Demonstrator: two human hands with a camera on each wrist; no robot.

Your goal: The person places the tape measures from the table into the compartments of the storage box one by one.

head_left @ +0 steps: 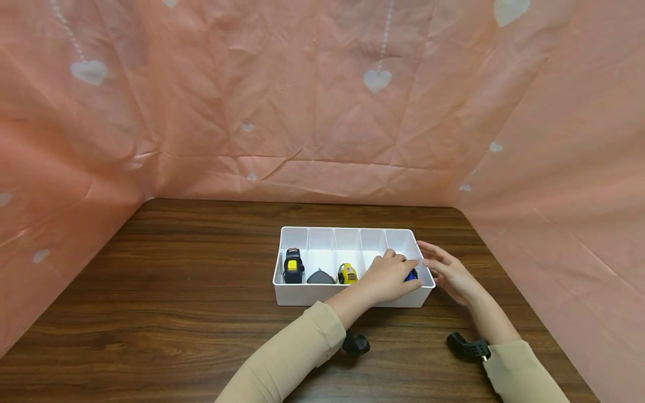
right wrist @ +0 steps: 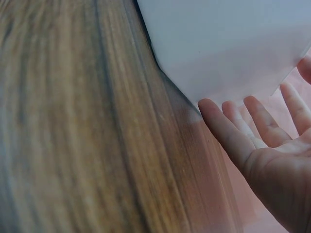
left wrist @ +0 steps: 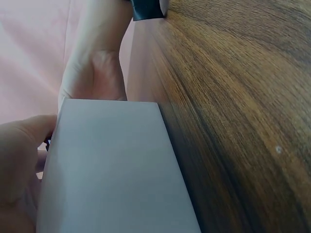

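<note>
left hand curls over a small blue object, likely rigid and light, in the white tray's rightmost compartment, while the right hand rests open-fingered against the tray's end wall.

A white box fills the view toward one o'clock, showing only a plain outer wall and a lower corner that points to about five o'clock. Just below that corner, the right hand comes in from four o'clock, palm showing, fingers straight and slightly spread, their tips just beside the box; whether they touch it is hard to tell. The dark wooden table takes up the whole nine o'clock side, its grain blurred. Pink cloth lies beneath the hand.
</note>
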